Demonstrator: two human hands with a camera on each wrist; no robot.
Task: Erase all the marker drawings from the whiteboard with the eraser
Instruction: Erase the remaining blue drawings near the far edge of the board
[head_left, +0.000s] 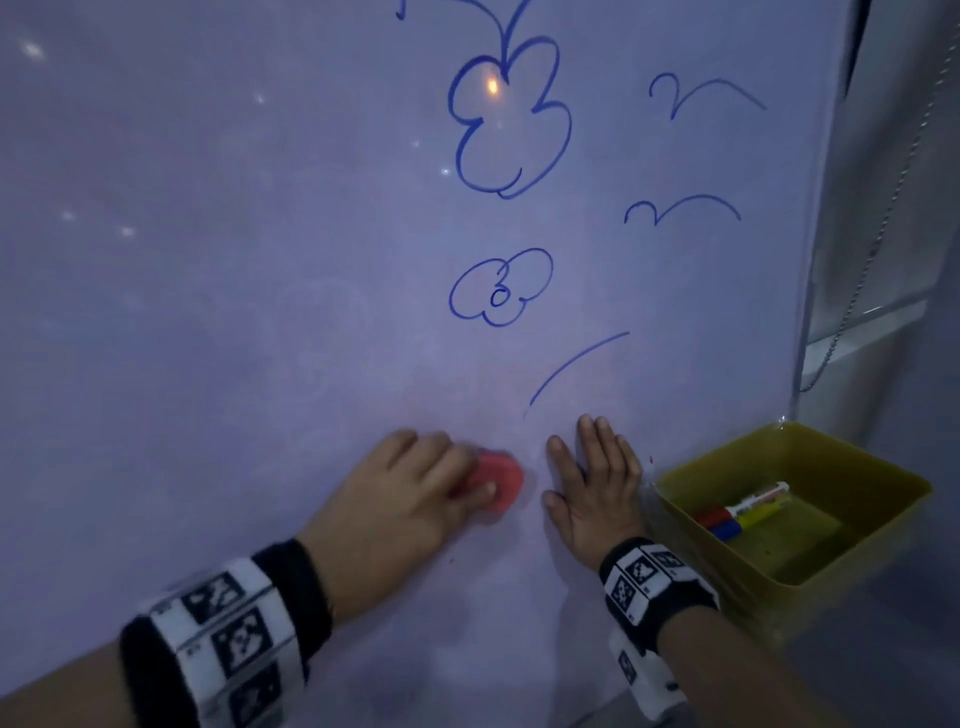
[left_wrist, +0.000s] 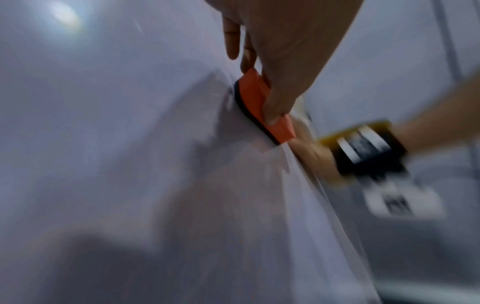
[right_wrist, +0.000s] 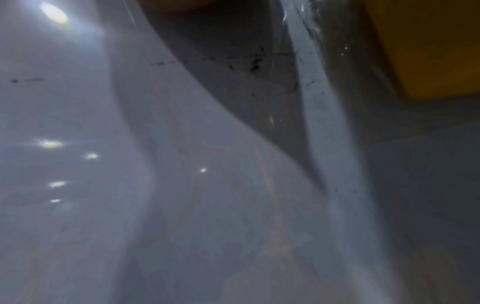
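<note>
Left hand (head_left: 415, 488) grips the red eraser (head_left: 496, 480), fingers curled over its top, and presses it flat against the whiteboard (head_left: 234, 286) at lower centre of the head view. Right hand (head_left: 597, 493) lies flat on the board just right of the eraser, fingers straight and slightly spread. Blue marker drawings occupy the upper centre and right: a large flower (head_left: 509, 119), a small flower (head_left: 498, 288), two birds and a curved line (head_left: 576, 366). Yellow bin (head_left: 857, 462) at lower right holds markers (head_left: 743, 512).
</note>
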